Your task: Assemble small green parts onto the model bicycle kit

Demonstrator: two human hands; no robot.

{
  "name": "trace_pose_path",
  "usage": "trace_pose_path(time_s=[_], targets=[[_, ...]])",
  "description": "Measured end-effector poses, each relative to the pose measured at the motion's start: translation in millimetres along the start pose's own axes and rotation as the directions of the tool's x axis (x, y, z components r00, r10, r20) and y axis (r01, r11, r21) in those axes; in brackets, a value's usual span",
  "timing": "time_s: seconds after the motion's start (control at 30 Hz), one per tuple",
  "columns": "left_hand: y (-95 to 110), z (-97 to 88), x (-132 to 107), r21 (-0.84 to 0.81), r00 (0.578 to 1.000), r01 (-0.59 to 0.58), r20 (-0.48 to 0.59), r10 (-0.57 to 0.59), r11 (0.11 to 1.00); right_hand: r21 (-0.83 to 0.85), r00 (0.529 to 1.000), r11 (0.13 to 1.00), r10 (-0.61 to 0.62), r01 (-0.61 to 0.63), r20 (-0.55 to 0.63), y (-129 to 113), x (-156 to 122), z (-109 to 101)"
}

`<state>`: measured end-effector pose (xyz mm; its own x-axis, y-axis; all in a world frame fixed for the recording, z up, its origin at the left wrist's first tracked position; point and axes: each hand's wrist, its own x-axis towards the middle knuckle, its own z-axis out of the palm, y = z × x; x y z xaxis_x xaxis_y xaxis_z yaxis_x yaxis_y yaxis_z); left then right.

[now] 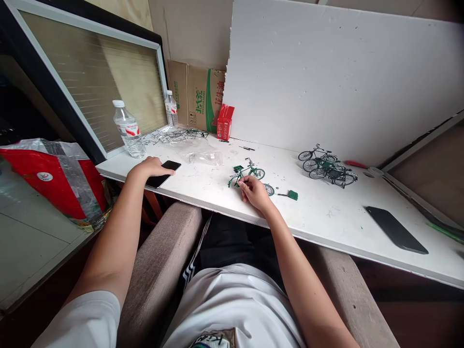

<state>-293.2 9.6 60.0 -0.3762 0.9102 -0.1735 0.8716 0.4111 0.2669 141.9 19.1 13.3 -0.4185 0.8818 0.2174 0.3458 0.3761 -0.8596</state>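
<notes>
My left hand (149, 167) lies flat on a black phone (164, 173) near the left end of the white table (326, 212), fingers stretched over it. My right hand (254, 192) rests at the table's front edge with its fingers curled round a small green model bicycle (249, 173). A loose wheel (268, 189) lies just right of that hand. A small green part (292, 195) on a thin rod sits a little further right.
Several finished green model bicycles (328, 166) stand at the back right. A second black phone (396, 229) lies at the right front. Two water bottles (127, 129), a clear plastic bag (203, 157), wire parts (174, 137), a red box (224, 122) and a carton stand at the back left.
</notes>
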Motion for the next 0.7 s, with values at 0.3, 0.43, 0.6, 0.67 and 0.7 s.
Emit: trace_pose_path(time_s=[0.3, 0.43, 0.6, 0.67, 0.7], targets=[[-48.5, -18.8, -19.3, -0.414, 0.98, -0.098, 0.117, 0.159, 0.905, 0.001, 1.0, 1.0, 0.011, -0.011, 0.001, -1.0, 0.1, 0.0], [-53.6, -13.0, -15.3, -0.447, 0.977, -0.128, 0.098, 0.191, 0.885, 0.011, 1.0, 1.0, 0.009, -0.009, 0.003, 3.1, 1.4, 0.2], [-41.8, 7.0, 9.5, -0.351, 0.99, -0.112, -0.114, 0.077, 0.93, 0.002, 1.0, 1.0, 0.003, -0.003, 0.002, 2.4, 1.0, -0.2], [-39.5, 10.1, 14.3, -0.319, 0.983, -0.123, -0.172, 0.07, 0.94, -0.026, 1.0, 1.0, 0.002, -0.002, 0.004, 0.6, 0.5, -0.5], [-39.1, 9.4, 14.1, -0.311, 0.983, -0.125, -0.168, 0.075, 0.942, -0.04, 1.0, 0.999, 0.003, -0.003, 0.004, -0.3, 0.2, -0.7]])
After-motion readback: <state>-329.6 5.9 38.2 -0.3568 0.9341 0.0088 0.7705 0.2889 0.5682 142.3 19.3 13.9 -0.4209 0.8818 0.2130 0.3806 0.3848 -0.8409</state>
